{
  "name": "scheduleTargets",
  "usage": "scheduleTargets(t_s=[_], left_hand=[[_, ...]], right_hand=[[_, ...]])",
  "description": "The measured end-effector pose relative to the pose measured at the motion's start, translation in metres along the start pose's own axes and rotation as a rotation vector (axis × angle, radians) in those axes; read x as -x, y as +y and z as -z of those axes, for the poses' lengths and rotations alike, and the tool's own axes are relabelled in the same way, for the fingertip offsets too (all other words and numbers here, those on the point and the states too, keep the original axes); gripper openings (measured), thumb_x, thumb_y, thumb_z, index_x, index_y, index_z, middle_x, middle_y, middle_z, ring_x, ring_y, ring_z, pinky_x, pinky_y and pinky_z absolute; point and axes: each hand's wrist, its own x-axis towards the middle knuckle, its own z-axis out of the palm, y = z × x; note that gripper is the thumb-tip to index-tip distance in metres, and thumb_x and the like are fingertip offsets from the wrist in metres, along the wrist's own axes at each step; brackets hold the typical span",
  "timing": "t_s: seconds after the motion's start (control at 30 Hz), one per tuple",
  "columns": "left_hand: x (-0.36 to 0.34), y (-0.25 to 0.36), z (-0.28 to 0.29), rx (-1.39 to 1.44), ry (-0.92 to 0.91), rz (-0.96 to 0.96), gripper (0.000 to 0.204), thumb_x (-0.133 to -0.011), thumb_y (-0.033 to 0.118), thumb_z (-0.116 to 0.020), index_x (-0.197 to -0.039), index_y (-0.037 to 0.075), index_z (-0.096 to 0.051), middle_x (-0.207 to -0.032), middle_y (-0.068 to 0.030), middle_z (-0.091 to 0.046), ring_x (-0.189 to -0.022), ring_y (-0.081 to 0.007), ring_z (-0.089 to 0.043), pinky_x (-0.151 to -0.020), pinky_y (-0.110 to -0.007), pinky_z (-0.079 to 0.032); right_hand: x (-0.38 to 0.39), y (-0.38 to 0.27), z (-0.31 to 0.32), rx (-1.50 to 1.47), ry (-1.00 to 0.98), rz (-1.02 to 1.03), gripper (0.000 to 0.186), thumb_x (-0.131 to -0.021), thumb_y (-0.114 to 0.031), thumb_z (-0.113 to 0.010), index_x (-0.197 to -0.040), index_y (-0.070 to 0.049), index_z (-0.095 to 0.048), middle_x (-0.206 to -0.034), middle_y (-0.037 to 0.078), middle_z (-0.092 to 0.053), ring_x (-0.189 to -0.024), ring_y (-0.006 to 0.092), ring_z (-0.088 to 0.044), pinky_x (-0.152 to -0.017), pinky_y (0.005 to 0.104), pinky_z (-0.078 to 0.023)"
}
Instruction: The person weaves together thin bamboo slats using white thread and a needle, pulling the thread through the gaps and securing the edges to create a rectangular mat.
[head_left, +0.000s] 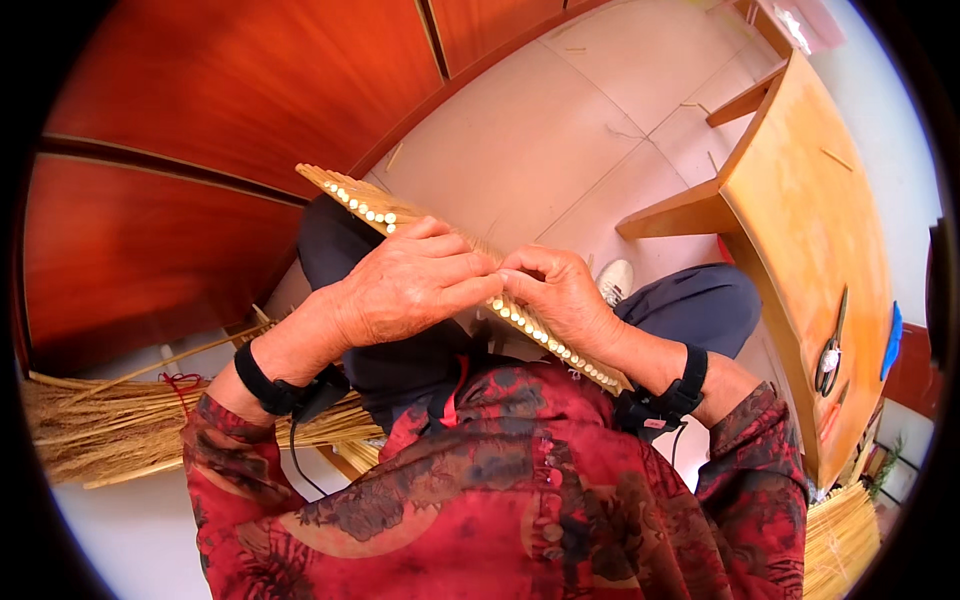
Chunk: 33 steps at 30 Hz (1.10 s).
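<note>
A long row of pale straw stalks (335,183), joined side by side with white cut ends showing, lies diagonally across my lap above my dark-trousered knees. My left hand (415,280) rests over its middle, fingers curled on the stalks and their tips close to my right hand. My right hand (550,295) grips the row just right of there, thumb and forefinger pinched at the stalks. Whatever small thing may be between those fingertips is hidden. Both wrists wear black straps with small devices.
A wooden table (800,200) at right holds black-handled scissors (830,365), an orange-handled tool (830,420) and a blue object (890,340). Red wooden panels (200,90) line the upper left. Straw bundles lie lower left (110,420) and lower right (835,540). Loose stalk bits dot the tiled floor (520,130).
</note>
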Motion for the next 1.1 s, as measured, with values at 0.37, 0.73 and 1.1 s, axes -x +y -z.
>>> scheduleTargets(t_s=[0.37, 0.73, 1.1], left_hand=[[0.001, -0.001, 0.0, 0.034, -0.035, 0.054, 0.019, -0.07, 0.015, -0.064, -0.089, 0.01, -0.064, -0.085, 0.0007, -0.064, -0.077, -0.0179, -0.06, -0.071, -0.033, -0.045], [0.007, -0.01, 0.005, -0.042, -0.039, 0.03, 0.016, -0.077, 0.014, -0.067, -0.092, 0.012, -0.062, -0.089, 0.0006, -0.064, -0.08, -0.0178, -0.059, -0.082, -0.038, -0.045], [0.021, -0.009, 0.006, -0.015, -0.02, -0.015, 0.022, -0.078, 0.011, -0.067, -0.1, 0.013, -0.062, -0.092, 0.0021, -0.064, -0.087, -0.0182, -0.059, -0.095, -0.045, -0.043]], right_hand=[[-0.003, 0.007, -0.008, -0.181, 0.027, 0.083, 0.012, -0.087, -0.009, -0.064, -0.081, 0.0, -0.062, -0.07, -0.001, -0.055, -0.067, 0.0065, -0.052, -0.059, 0.0234, -0.042], [-0.013, -0.079, 0.073, -0.739, 0.381, 0.173, 0.015, -0.098, -0.017, -0.051, -0.095, -0.003, -0.057, -0.079, 0.006, -0.06, -0.071, 0.0194, -0.063, -0.073, 0.0429, -0.058], [-0.018, -0.148, 0.342, -0.144, 0.625, 0.448, 0.014, -0.094, -0.019, -0.06, -0.086, -0.007, -0.062, -0.067, -0.005, -0.046, -0.049, 0.0019, -0.036, -0.043, 0.0167, -0.033]])
